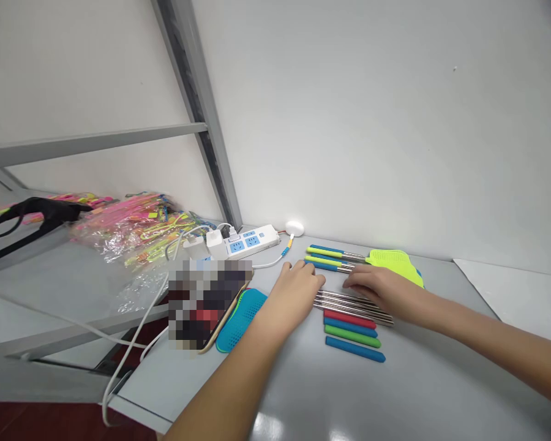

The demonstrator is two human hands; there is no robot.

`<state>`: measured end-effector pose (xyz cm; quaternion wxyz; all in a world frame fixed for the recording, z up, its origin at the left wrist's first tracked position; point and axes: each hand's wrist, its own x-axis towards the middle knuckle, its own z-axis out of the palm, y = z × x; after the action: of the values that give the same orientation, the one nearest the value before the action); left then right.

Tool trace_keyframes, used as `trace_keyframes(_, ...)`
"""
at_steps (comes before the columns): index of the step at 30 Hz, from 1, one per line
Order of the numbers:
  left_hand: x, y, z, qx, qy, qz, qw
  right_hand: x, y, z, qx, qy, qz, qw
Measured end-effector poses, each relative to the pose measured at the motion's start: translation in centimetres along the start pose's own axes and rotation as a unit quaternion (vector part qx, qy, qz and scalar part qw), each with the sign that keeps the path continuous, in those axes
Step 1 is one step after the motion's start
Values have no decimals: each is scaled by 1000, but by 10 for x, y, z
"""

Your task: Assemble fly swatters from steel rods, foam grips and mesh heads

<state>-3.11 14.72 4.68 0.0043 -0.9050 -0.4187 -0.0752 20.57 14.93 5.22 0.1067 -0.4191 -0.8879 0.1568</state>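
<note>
A row of thin metal telescopic rods (354,305) lies side by side on the grey table. My left hand (298,293) rests at their left ends, its fingers bent and slightly apart on the tabletop. Over the right part of the rods arches my right hand (382,286), with loosely curved fingers; its thumb is hidden. In front of the rods lie a red handle sleeve (349,318), a green sleeve (352,336) and a blue sleeve (355,349), plus another blue one. Behind my hands are fly swatters with yellow-green heads (390,260) and yellow and blue handles (326,251).
Left of my left forearm lie blue swatter heads (242,318) and a phone with a blurred screen (211,306). A white power strip (250,243) with plugs and cables stands behind. The metal shelf (96,245) holds colourful items in clear plastic bags (142,229).
</note>
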Motion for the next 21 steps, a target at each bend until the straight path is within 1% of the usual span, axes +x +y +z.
trace_keyframes(3, 1, 0, 2, 3, 12, -1, 1000, 9, 8, -9, -85, 34, 31, 995)
trace_keyframes(5, 2, 0, 2, 4, 21, -4, 1000, 16, 18, -13, -121, 51, 51, 990)
trace_keyframes(8, 4, 0, 0, 5, 31, -6, 999, 28, 34, -13, -140, 69, 71, 985)
trace_keyframes(11, 6, 0, -5, 4, 40, -9, 999, 39, 47, -7, -153, 63, 70, 984)
trace_keyframes(13, 7, 1, -8, 3, 51, -14, 999, 43, 51, -3, -161, 58, 64, 983)
trace_keyframes(17, 8, 3, -14, -1, 89, -26, 996, 40, 45, -1, -171, 66, 62, 981)
trace_keyframes(19, 9, 6, -17, -2, 114, -38, 993, 33, 36, -8, -172, 72, 68, 980)
trace_keyframes(21, 11, 12, -22, 0, 157, -57, 986, 23, 24, -20, -166, 74, 76, 980)
